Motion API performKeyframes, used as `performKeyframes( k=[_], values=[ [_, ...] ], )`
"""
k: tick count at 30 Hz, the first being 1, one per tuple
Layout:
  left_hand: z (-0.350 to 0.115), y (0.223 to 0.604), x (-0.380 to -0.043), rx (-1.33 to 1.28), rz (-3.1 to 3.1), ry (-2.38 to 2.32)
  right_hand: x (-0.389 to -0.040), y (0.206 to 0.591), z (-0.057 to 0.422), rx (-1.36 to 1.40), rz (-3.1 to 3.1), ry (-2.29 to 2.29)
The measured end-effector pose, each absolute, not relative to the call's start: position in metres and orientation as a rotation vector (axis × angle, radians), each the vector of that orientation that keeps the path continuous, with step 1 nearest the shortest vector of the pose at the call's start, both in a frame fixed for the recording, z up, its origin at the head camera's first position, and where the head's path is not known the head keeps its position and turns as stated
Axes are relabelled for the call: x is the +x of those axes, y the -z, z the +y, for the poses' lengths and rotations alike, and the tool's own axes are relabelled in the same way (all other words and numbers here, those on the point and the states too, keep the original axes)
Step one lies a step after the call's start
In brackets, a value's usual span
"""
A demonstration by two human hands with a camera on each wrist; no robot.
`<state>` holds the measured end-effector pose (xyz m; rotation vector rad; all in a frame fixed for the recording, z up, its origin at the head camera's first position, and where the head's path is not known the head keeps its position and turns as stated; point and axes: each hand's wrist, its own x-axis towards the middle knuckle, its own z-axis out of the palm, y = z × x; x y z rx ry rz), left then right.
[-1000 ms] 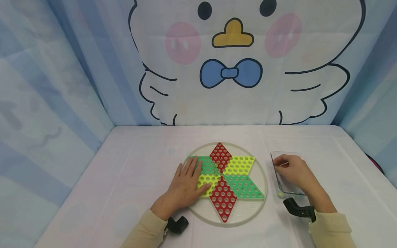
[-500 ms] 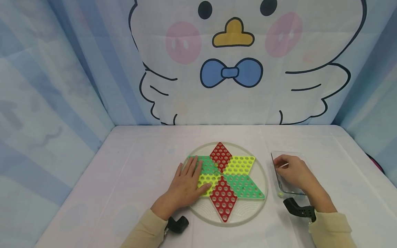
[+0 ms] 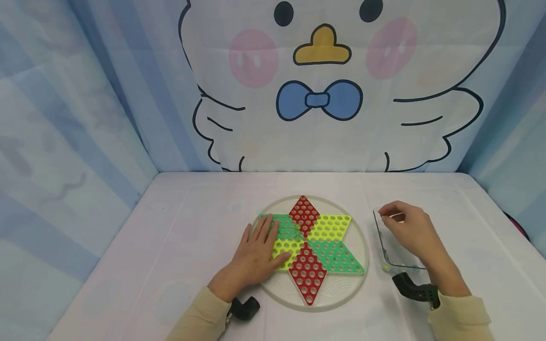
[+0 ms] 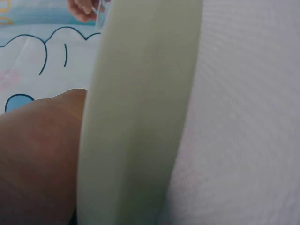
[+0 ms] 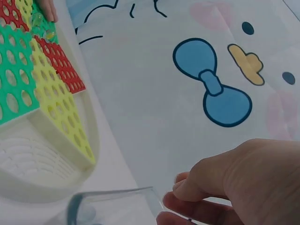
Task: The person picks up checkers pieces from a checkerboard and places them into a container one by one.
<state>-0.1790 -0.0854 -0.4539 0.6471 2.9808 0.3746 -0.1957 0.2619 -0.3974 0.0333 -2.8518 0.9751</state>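
Note:
A round Chinese checkers board [image 3: 358,284] with a red, yellow and green star of holes lies mid-table. My left hand [image 3: 251,255] rests flat on its left side, fingers spread over the green and yellow parts. Glass marbles [image 5: 50,34] sit in holes near the star's centre. To the right stands a clear plastic box [image 3: 401,263], with a yellowish marble [image 3: 386,267] at its near left corner. My right hand [image 3: 409,229] is above the box, thumb and fingertips drawn together; whether they hold a marble is hidden. In the right wrist view these fingers are beside the box's rim.
A white cloth covers the table [image 3: 170,246]. Behind it hangs a cartoon backdrop [image 3: 315,137], and blue printed curtains [image 3: 77,142] close in the sides. A black wrist camera [image 3: 415,288] sits on the right wrist, close to the box.
My right hand has risen a little and shifted right and away from me, up out of the box. My left hand stays in place on the board.

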Motion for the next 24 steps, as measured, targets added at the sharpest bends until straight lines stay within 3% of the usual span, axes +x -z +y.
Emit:
performKeyframes(
  k=[9, 24],
  values=[
    [-0.085, 0.453, -0.179, 0.644, 2.974, -0.371, -0.189, 0.389, 0.252, 0.053, -2.755, -0.978],
    [-0.086, 0.453, -0.179, 0.648, 2.971, -0.356, -0.195, 0.383, 0.205, 0.329, -2.698, -1.076]
  ],
)
